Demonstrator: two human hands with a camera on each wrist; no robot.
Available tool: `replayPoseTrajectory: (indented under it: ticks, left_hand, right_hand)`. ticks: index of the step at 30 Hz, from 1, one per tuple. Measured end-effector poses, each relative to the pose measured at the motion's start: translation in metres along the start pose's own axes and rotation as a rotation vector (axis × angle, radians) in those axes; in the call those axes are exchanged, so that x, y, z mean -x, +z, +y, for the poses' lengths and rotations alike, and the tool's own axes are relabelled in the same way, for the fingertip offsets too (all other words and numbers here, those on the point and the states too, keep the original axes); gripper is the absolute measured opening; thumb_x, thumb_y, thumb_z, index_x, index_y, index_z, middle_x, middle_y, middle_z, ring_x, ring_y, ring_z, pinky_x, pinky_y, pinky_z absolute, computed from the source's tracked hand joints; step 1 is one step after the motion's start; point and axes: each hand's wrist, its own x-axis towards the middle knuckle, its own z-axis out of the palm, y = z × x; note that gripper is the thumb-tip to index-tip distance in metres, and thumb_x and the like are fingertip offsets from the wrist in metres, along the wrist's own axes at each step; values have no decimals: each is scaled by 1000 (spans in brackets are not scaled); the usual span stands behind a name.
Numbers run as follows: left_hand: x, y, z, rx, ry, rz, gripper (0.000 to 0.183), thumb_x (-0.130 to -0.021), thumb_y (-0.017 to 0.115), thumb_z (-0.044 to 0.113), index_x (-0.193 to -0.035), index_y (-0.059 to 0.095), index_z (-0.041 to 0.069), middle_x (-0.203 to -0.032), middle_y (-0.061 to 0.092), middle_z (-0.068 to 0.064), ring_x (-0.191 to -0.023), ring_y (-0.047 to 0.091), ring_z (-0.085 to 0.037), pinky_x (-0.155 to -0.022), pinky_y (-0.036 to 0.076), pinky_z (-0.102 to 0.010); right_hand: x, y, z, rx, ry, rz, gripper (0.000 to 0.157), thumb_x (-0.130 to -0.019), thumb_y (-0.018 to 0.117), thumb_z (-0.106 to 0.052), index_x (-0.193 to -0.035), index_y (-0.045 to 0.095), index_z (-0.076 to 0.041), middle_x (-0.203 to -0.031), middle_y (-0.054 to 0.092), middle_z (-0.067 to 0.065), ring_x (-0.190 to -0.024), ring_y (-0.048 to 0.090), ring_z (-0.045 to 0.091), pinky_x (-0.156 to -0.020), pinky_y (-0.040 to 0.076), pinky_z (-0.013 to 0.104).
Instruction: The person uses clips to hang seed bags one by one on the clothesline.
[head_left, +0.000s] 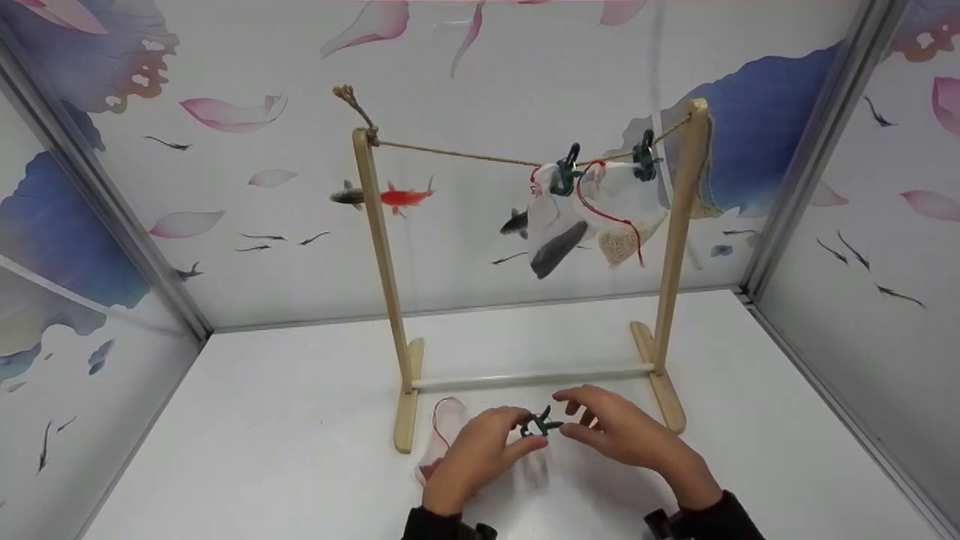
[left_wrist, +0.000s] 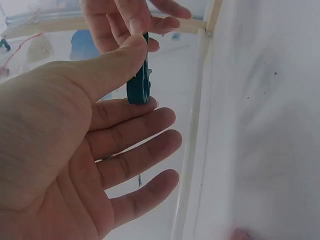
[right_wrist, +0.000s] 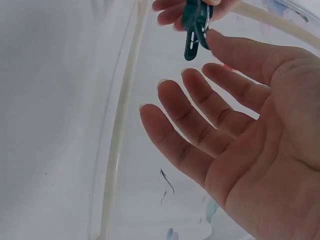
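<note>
A dark green spring clip (head_left: 538,424) is pinched between the thumb and forefinger of my left hand (head_left: 487,450), over the white table in front of the rack. In the left wrist view the clip (left_wrist: 138,87) stands upright, and the other left fingers (left_wrist: 150,157) are spread. My right hand (head_left: 622,429) faces it from the right with fingers extended and apart. Its thumb tip meets the clip (right_wrist: 192,30) at one handle in the right wrist view. A sheer pouch (head_left: 451,414) with a red cord lies behind my left hand, which partly hides it.
A wooden rack (head_left: 381,262) stands on the table with a rope (head_left: 457,154) across its top. Green clips (head_left: 564,176) hold two sheer pouches there, one with dark contents (head_left: 556,251), one with pale grains (head_left: 621,244). A pale bar (head_left: 532,376) joins the feet. Printed panels enclose the table.
</note>
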Motion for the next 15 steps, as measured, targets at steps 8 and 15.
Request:
replayPoseTrajectory:
  ticks: [8,15]
  left_hand:
    - [3,-14,-2,172,-7,-5,50,-97,60,54,-127,68,14,-116,70,5,-104,64,-12,-86,52,-32]
    - [2,-18,6,250,100,-7,44,-99,59,49,-129,66,16,-117,68,8,-108,62,-6,-93,52,-35]
  right_hand:
    - [1,-4,-7,-74,17,46,57,-103,60,-42,-146,51,-6,-119,65,6,-98,68,16,-82,56,35]
    - [0,-7,-6,-107,-2,44,35,-105,58,-35,-129,62,-10,-113,66,-1,-94,68,17,-80,56,35]
